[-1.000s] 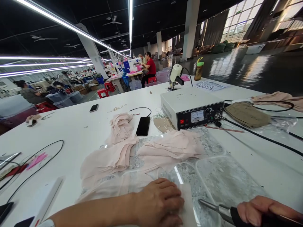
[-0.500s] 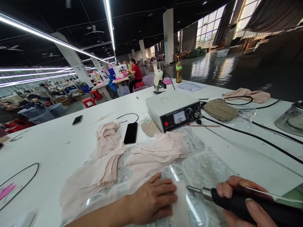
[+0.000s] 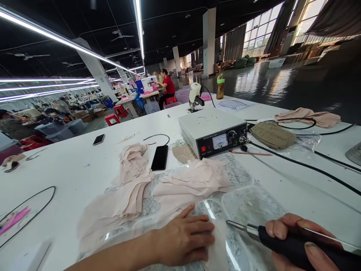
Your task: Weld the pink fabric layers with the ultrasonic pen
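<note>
My left hand lies flat, fingers spread, on a pale pink piece of fabric over a clear plastic template sheet. In my right hand is a black-handled ultrasonic cutter with a pointed metal tip. That tip is close to the fabric's right edge, beside my left fingertips; whether it touches cannot be made out. Beyond my left hand are heaped pale pink fabric pieces, with further stacks to the left.
A control box with a dial stands behind the fabric, its black cable running right. Around it are a phone, elastic loops, a tan fabric bundle and a bottle. Another person sits at a sewing machine beyond.
The view has turned slightly left, so the table and its contents appear farther right. Both hands and the cutter keep nearly the same place against the fabric.
</note>
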{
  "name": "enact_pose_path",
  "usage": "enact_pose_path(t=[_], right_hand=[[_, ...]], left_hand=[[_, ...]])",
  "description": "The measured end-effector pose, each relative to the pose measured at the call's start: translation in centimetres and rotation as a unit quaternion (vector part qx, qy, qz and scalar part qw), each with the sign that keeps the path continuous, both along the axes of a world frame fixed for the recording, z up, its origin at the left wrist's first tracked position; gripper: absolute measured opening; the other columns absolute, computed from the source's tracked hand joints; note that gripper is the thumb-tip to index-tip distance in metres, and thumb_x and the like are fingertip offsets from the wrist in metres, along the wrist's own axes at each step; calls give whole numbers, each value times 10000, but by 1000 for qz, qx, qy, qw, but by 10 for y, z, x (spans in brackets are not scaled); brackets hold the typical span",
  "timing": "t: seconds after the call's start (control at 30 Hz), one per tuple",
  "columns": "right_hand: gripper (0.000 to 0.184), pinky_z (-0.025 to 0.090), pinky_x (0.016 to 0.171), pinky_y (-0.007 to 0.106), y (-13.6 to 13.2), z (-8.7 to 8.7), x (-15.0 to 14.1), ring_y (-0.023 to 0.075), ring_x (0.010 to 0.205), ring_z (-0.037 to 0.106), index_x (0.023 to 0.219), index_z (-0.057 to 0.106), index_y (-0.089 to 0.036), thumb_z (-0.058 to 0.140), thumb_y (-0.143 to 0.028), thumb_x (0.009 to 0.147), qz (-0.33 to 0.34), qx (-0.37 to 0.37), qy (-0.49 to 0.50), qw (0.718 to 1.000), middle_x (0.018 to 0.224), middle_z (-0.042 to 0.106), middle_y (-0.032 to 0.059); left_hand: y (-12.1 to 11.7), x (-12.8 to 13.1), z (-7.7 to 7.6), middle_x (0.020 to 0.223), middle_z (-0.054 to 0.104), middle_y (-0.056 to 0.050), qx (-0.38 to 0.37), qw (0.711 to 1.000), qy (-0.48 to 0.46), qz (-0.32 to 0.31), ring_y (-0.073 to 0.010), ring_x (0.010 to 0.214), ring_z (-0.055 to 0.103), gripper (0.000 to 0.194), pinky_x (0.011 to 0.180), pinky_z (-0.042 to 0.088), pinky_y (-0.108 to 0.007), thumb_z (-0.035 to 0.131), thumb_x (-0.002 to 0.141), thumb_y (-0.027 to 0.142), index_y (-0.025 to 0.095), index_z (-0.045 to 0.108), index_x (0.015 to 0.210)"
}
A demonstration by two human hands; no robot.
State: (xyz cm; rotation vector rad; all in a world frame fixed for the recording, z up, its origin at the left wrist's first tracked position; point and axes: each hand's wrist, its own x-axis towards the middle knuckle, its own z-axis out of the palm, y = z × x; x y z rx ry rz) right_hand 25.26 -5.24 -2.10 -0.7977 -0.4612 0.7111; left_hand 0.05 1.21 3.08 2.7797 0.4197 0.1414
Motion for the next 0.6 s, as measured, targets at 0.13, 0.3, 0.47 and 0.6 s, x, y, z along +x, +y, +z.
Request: enact_pose_path(t=[0.13, 0.3, 0.47, 0.6], right_hand=[[263, 563, 603, 322, 6, 10, -1, 137, 661, 511, 845, 559, -245, 683, -335, 631, -18, -38, 62, 997, 832, 497, -19], [261, 553, 544, 284, 6, 11, -5, 113, 612, 471, 861, 574, -257, 672, -317, 627, 9, -19, 119, 993, 841, 498, -26], [225, 592, 583, 335, 0, -17, 2, 154, 670, 529, 929, 579, -275, 662, -378, 747, 74, 12, 132, 988, 889, 524, 2], [200, 588, 570, 311, -1, -13, -1, 141, 645, 536, 926, 579, -273, 644, -385, 774, 84, 23, 85, 993, 882, 518, -2]], left_hand=[[1, -1, -8, 1359, 606, -75, 8, 1000, -26, -1, -205, 1373, 469, 327, 1246, 91, -434, 472, 1037, 399, 178, 576, 1253], [2, -1, -15, 1349, 616, -54, 6, 999, -49, 6, -198, 1351, 493, 294, 1240, 103, -410, 529, 1015, 402, 203, 590, 1223], [5, 16, -19, 1155, 697, -56, -14, 994, -94, 46, -179, 1131, 633, 176, 1176, 275, -385, 578, 982, 281, 176, 638, 1111], [12, 37, -21, 992, 702, -80, -29, 988, -89, 122, -196, 931, 657, 320, 959, 484, -331, 713, 863, 221, 133, 636, 1162]])
